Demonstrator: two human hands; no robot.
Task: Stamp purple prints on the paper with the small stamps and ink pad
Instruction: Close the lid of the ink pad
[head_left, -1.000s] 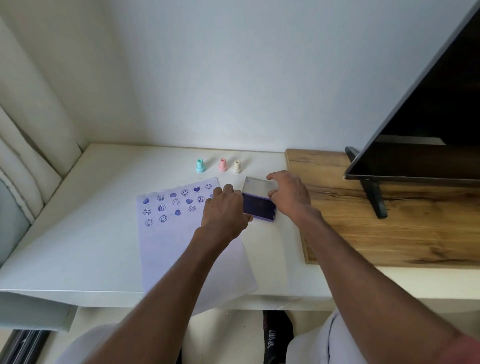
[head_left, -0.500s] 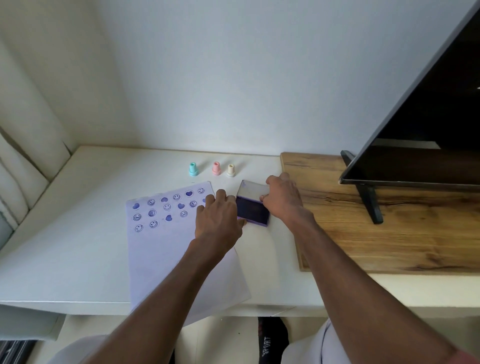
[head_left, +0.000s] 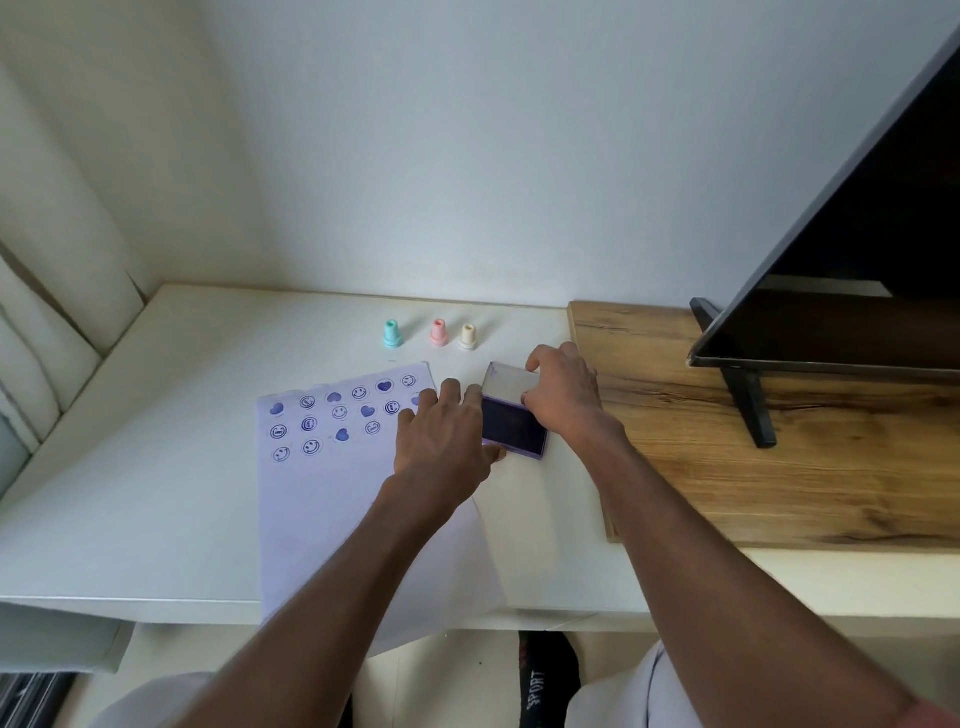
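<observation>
White tabletop (head_left: 156, 493) against a plain wall carries the sheet of white paper (head_left: 332, 519), its top rows filled with purple hearts and smiley prints. Just right of it lies the small purple ink pad (head_left: 511, 427), its clear hinged lid (head_left: 506, 383) pinched by the right hand (head_left: 563, 397) while the left hand (head_left: 441, 436) lies flat, gripping nothing, fingers bracing the pad's near edge. Best to hold the base down and swing the lid evenly — the pad looks light. Teal stamp (head_left: 392, 333), pink stamp (head_left: 439, 332) and cream stamp (head_left: 468, 337) stand upright behind, untouched; a wooden board (head_left: 727, 467) and dark screen (head_left: 857, 286) crowd the right
</observation>
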